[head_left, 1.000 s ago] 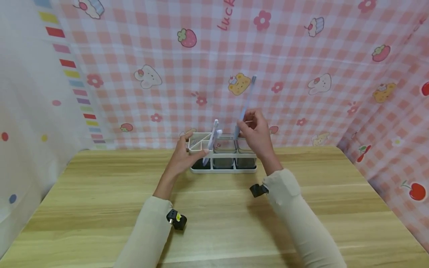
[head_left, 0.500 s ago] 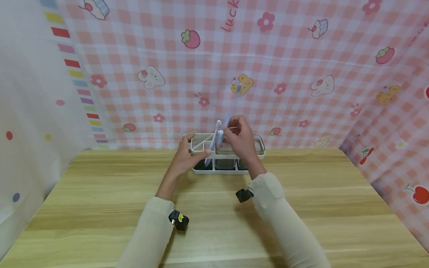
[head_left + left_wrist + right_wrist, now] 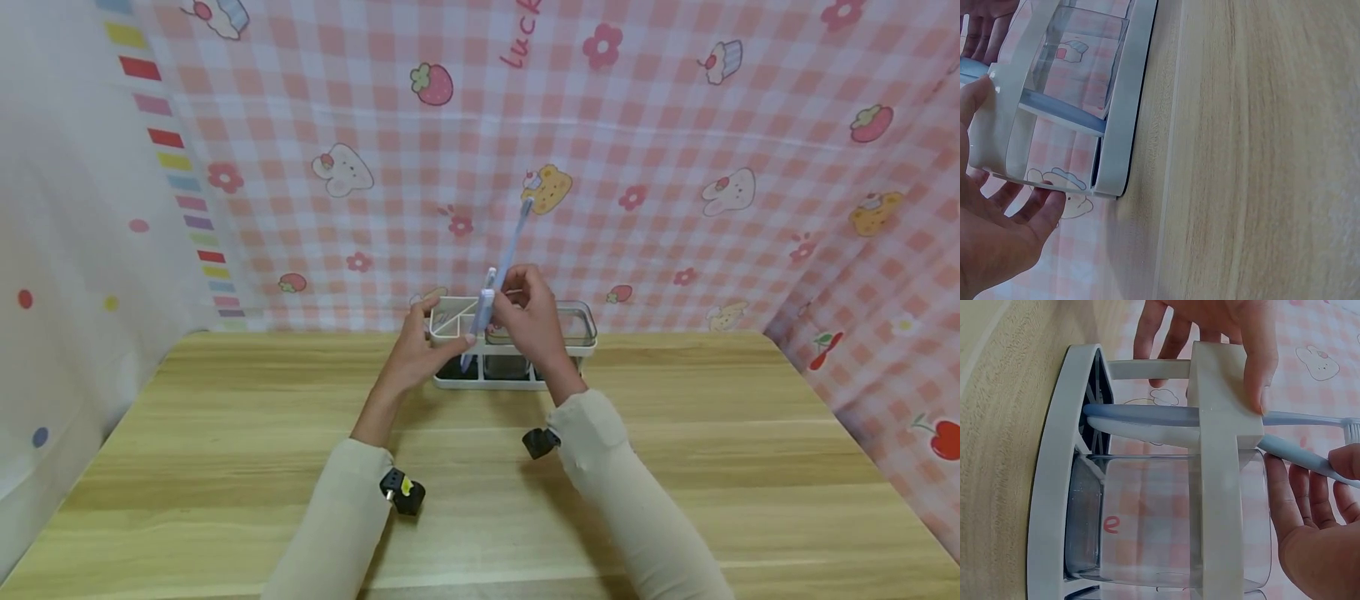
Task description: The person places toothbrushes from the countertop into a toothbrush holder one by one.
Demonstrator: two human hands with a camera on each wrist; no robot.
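A white toothbrush holder [image 3: 459, 384] with clear cups stands against the cloth at the back. My left hand [image 3: 411, 350] grips its left end, thumb in front and fingers behind. Two toothbrushes stand in its left part; the blue-violet handle [image 3: 1141, 414] and the white handle [image 3: 1147, 432] show below the top frame. My right hand [image 3: 531, 321] pinches a light blue toothbrush [image 3: 512, 247], tilted with its head up and right. In the right wrist view, the lower end of this light blue handle [image 3: 1294, 453] is right at the top frame, close beside the standing brushes.
A clear cup [image 3: 1147, 519] sits in the middle slot, and another clear cup [image 3: 577, 323] is at the right end. Pink checked cloth [image 3: 652, 100] hangs close behind the holder. The wooden table [image 3: 480, 500] spreads out in front.
My right hand has carried the light blue toothbrush left and slightly down, from over the clear cups to beside the standing toothbrushes. My left hand keeps its grip on the holder.
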